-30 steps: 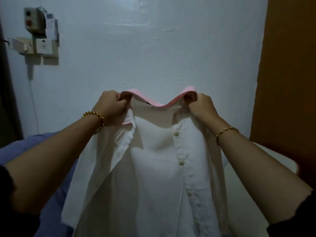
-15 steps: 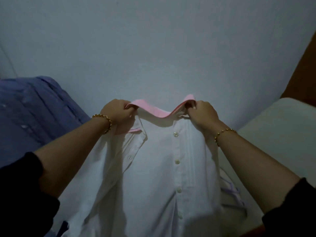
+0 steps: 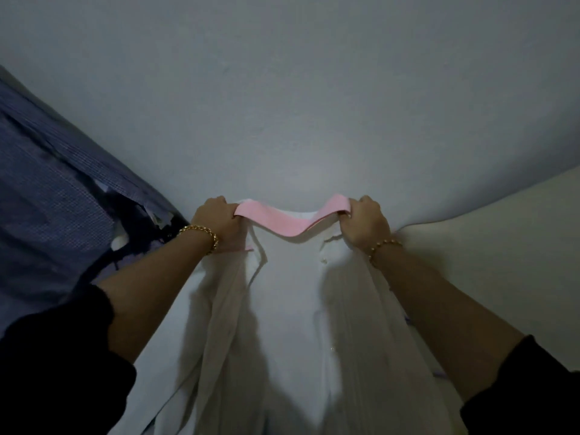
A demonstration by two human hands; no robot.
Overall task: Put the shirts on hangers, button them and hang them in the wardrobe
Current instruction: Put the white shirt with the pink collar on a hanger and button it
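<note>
While pinched at both collar ends, hangs limp: white shirt (image 3: 301,309), centre of the scene, front open, pink collar (image 3: 282,226) sagging between left hand (image 3: 216,224) and right hand (image 3: 364,226). Fingers curled tight on the collar band. Light, soft, floppy; likely best held by the stiffer collar or shoulder seams. Blue shirt (image 3: 56,196) lying far left.
</note>
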